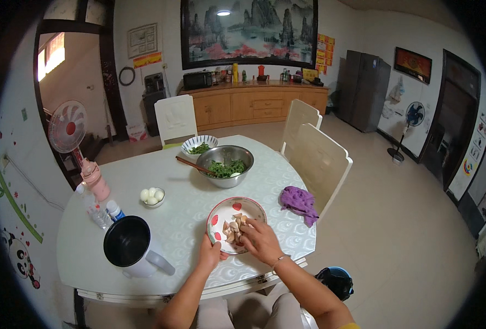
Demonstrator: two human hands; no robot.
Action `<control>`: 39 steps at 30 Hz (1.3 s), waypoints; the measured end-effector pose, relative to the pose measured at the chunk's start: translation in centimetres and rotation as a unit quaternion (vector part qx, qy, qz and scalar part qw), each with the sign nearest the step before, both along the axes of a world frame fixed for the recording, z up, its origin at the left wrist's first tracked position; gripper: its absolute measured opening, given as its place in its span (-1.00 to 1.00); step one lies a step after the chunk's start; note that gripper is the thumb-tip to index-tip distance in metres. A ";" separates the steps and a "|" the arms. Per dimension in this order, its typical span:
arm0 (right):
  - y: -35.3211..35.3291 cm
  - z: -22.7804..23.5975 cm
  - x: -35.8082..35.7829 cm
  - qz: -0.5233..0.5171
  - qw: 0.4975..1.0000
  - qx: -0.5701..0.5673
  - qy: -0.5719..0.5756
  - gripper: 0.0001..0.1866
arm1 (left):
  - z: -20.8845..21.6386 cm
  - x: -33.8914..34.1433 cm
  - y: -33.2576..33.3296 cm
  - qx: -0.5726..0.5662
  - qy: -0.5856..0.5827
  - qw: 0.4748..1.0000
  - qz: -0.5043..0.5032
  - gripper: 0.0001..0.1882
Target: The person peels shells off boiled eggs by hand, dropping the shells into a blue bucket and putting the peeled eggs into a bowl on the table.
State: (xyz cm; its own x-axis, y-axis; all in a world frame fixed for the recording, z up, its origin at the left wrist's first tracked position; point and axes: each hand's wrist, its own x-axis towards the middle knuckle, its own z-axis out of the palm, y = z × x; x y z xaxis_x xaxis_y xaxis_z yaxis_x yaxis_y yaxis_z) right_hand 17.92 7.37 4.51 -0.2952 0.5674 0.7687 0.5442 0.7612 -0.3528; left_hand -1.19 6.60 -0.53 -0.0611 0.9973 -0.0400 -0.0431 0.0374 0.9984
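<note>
My left hand (210, 254) grips the lower left rim of a white bowl (220, 211) with red fruit prints, its fingers under the edge. Inside lies a small heap of garlic cloves (233, 227), some with pinkish skin. Over the right side of the bowl reaches my right hand (261, 242), fingers apart and touching the cloves; no clove is clearly held. Behind the bowl stands a steel mixing bowl (244, 174) with chopped greens (225, 168), a bit of white and brown chopsticks (188, 162).
Peeled eggs (152, 194) fill a small bowl. Left are a large mug-like pot (154, 263), a bottle (114, 210) and a pink flask (95, 180). A purple cloth (299, 203) lies at the right edge, by white chairs (319, 164). A striped bowl (200, 139) sits at the back.
</note>
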 end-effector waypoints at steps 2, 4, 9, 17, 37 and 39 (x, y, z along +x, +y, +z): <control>0.6 0.5 -1.9 -0.012 1.000 0.007 0.000 -0.68 | -0.2 0.1 0.2 0.019 0.006 1.000 0.009 -0.56; 1.6 0.2 -2.9 -0.051 0.998 0.029 -0.012 -0.70 | -0.5 0.2 0.3 0.035 0.028 0.999 0.009 -0.53; 2.8 -2.8 -3.1 -0.011 0.999 -0.022 -0.024 -0.80 | -0.4 1.5 0.6 0.066 0.032 0.997 0.035 -0.52; 0.9 -3.0 -1.2 0.012 0.995 -0.068 -0.073 -0.86 | -1.9 1.2 1.2 0.193 0.094 0.975 0.064 -0.45; -2.5 -4.9 3.0 -0.082 0.994 -0.044 0.061 -0.79 | 0.6 0.8 0.8 0.167 0.044 0.980 0.093 -0.49; -2.3 -5.8 3.2 -0.098 0.988 -0.055 0.105 -0.77 | 1.0 0.5 0.9 0.115 -0.016 0.990 0.083 -0.52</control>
